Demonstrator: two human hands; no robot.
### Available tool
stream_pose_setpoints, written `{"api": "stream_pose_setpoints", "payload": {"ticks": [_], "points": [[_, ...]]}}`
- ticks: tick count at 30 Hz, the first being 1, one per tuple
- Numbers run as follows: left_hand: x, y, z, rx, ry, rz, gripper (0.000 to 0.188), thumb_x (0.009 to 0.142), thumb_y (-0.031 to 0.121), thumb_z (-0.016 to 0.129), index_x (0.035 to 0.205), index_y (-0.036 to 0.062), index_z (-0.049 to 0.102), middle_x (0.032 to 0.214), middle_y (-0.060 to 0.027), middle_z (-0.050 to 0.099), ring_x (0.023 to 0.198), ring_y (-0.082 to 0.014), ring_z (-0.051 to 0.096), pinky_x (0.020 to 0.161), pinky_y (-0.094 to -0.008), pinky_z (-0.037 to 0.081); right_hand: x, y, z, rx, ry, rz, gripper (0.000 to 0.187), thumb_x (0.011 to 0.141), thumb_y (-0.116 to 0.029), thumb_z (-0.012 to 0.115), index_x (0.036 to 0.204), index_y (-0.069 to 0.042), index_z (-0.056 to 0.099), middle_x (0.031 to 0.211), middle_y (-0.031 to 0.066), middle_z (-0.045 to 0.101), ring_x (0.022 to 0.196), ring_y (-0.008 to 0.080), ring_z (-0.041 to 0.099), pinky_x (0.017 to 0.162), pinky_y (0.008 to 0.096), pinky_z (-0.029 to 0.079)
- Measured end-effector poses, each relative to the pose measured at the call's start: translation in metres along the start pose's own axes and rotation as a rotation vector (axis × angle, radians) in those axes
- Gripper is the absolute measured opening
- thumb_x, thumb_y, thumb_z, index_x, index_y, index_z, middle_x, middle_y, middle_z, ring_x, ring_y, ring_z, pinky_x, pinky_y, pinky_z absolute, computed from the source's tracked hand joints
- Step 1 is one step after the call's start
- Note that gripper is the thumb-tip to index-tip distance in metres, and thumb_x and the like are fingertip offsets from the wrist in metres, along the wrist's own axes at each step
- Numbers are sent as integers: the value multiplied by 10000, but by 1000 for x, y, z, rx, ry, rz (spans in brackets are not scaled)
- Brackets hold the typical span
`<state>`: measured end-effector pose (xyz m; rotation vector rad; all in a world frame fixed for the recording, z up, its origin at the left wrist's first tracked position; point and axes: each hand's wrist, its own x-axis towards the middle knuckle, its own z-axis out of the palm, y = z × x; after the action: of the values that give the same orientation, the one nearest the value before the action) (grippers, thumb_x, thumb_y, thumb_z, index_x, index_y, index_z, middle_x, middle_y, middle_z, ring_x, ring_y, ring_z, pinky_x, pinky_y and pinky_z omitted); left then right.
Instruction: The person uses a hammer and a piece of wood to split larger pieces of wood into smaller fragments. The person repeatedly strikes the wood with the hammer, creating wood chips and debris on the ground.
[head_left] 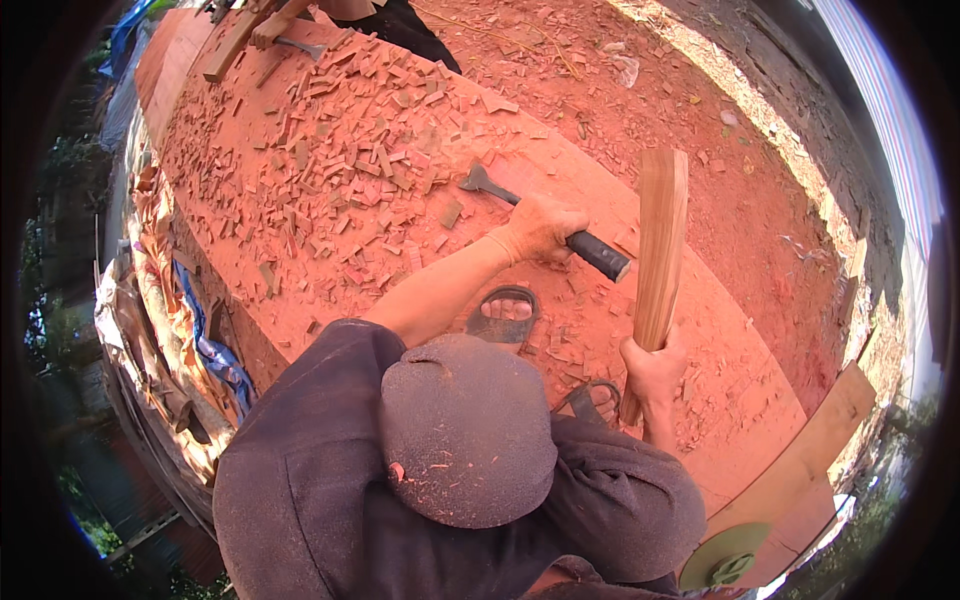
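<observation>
My left hand is closed around a chisel. Its flared metal blade points to the far left, and its black handle sticks out to the right of my fist. In my right hand is a long, thick wooden bar, gripped near its lower end. The bar points away from me, its far part just right of the chisel handle's end and apart from it in the picture. Beneath both hands lies a broad, reddish wooden slab, strewn with wood chips.
My sandalled feet rest on the slab. At the far left another person's hand holds a wooden piece near a second metal tool. Reddish ground with chips lies beyond. Crumpled sheeting runs along the left.
</observation>
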<state>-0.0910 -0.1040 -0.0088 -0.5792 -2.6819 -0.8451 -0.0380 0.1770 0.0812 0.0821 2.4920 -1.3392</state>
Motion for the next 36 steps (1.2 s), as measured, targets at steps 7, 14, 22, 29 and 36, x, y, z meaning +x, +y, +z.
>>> {"api": "stream_pose_setpoints", "payload": {"ticks": [7, 14, 22, 29, 36], "points": [[12, 12, -15, -231, 169, 24, 186, 662, 210, 767, 756, 164, 614, 658, -81, 618, 609, -321, 645, 529, -426, 476, -14, -2, -95, 432, 371, -136, 200, 842, 13, 699, 1009, 12, 590, 858, 84, 636, 723, 165, 632, 655, 299, 536], [38, 1, -13, -158, 234, -129, 157, 681, 145, 749, 737, 134, 603, 646, -100, 590, 623, -335, 623, 536, -423, 469, 26, -78, -143, 772, 458, -293, 324, 884, -112, 668, 1138, 6, 506, 953, 87, 552, 838, 180, 571, 798, 368, 526], [42, -7, -8, -90, 179, -131, 161, 694, 172, 757, 731, 137, 604, 649, -102, 602, 628, -338, 638, 537, -435, 478, 20, -28, 8, -85, 103, 50, 291, 758, -100, 773, 979, 4, 614, 822, 44, 656, 741, 128, 631, 672, 304, 514], [34, -2, 3, -25, 133, -140, 147, 697, 173, 746, 749, 143, 612, 640, -103, 603, 607, -327, 640, 528, -439, 477, 12, -65, -99, 703, 281, -207, 333, 837, -89, 685, 1127, -5, 545, 899, 63, 589, 777, 161, 589, 746, 345, 538], [30, -8, -8, -86, 168, -136, 148, 697, 168, 740, 750, 144, 604, 643, -89, 592, 598, -335, 631, 531, -434, 475, 27, -50, 7, 47, 62, 11, 260, 786, -90, 711, 994, -6, 581, 756, 24, 578, 694, 121, 557, 625, 324, 495]]}}
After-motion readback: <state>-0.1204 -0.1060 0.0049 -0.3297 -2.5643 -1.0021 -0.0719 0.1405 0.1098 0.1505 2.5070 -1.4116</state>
